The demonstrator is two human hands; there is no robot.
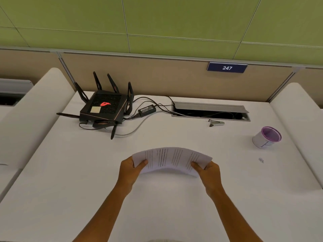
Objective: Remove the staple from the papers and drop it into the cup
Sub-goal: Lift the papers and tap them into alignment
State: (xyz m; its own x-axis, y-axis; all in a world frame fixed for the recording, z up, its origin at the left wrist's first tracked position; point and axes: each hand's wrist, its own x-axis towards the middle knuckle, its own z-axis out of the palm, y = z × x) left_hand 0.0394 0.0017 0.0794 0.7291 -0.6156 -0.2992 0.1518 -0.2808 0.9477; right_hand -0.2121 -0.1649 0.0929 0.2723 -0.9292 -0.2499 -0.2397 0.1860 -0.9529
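A stack of printed papers (172,158) is held above the white desk, bowed upward in the middle. My left hand (130,169) grips its left edge and my right hand (208,172) grips its right edge. I cannot make out the staple on the sheets. A white paper cup (266,137) with a purple inside stands at the right of the desk, tilted toward me in this wide view. A metal staple remover (216,123) lies at the back, just in front of the cable hatch.
A black router (104,107) with several antennas sits at the back left, with a power brick (146,110) and cables trailing right into an open cable hatch (209,111). A small mark (261,160) lies right of the papers. Beige partition walls close off the back.
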